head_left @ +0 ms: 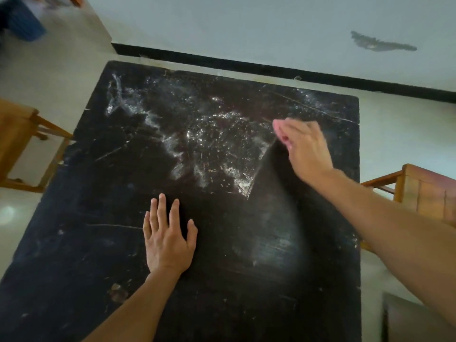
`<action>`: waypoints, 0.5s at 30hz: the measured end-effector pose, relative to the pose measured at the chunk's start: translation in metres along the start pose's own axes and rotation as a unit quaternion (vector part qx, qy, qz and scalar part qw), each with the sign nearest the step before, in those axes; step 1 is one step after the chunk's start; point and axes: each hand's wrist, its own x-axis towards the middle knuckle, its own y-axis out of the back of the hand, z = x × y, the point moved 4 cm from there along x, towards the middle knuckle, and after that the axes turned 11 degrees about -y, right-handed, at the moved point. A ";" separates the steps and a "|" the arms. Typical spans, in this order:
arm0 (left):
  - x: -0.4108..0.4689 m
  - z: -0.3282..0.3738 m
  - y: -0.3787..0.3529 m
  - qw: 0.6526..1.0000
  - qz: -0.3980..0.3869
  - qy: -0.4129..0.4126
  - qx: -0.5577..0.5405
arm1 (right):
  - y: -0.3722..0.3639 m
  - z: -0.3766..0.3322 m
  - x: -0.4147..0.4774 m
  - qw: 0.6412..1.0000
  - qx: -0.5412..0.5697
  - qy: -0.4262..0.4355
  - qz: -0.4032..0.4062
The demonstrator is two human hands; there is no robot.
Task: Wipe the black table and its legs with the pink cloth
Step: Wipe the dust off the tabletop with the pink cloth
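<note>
The right hand (304, 150) is clenching a crumpled pink cloth (280, 130) against the dusty black wooden table (222, 280). The left hand (167, 239) is lying flat, fingers released, on the tabletop

Only a blurred edge of the pink cloth (278, 125) shows at centre right; the right hand (306, 149) hides the rest. The bottom edge cuts off the black table (222, 292), whose top hides its legs.

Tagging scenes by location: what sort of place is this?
Probably a plain room in a home or school: dusty black table, wooden chairs at both sides, painted wall with dark skirting.
</note>
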 end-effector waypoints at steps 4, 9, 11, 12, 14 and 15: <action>0.001 0.002 0.001 1.000 0.001 -0.003 -0.004 | -0.010 -0.056 -0.132 0.968 0.050 0.239 -0.066; 0.003 0.001 0.000 1.000 0.004 -0.008 0.001 | -0.050 -0.054 -0.146 0.936 0.015 0.334 -0.105; 0.004 0.000 -0.001 1.000 0.000 -0.006 0.001 | -0.056 -0.043 -0.067 0.975 0.011 0.211 -0.068; 0.003 0.000 -0.001 1.000 -0.003 -0.006 0.002 | -0.052 -0.036 -0.027 0.990 -0.015 0.128 -0.058; 0.002 0.000 -0.002 1.000 -0.004 -0.007 0.003 | -0.040 -0.024 0.029 0.997 -0.026 0.005 -0.076; 0.003 0.000 -0.001 1.000 -0.004 -0.006 0.003 | -0.030 -0.025 0.040 0.998 -0.013 -0.025 -0.062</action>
